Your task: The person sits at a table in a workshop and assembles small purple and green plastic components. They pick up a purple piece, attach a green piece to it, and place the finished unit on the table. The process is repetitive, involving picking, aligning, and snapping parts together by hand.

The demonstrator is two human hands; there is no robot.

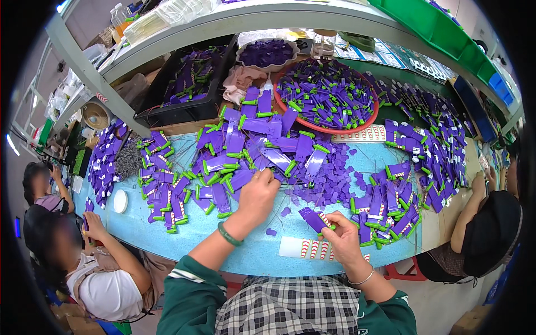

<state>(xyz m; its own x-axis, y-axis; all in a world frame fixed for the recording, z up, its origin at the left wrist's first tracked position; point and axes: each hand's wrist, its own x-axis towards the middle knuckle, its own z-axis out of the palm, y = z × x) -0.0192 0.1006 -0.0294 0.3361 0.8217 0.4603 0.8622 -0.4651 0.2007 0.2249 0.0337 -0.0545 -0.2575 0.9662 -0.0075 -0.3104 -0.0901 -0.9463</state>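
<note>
My right hand [343, 244] pinches a flat purple plastic piece [311, 219] with a green end and a striped sticker along it, above the blue table. Below that piece lies a white sticker strip [291, 247] with red and yellow chevrons. My left hand [259, 196] is closed, fingertips together, at the near edge of a heap of purple pieces with green ends [241, 135]; what it pinches, if anything, is hidden. Small loose purple chips [324, 187] lie to its right. Stickered pieces [385, 209] are piled right of my right hand.
Behind the heap stand a red basin [373, 114] full of purple-green pieces, a scalloped bowl [241, 58] and a black crate [159, 118]. A metal shelf [268, 15] crosses above. A round white lid [120, 201] lies left. People sit at both sides.
</note>
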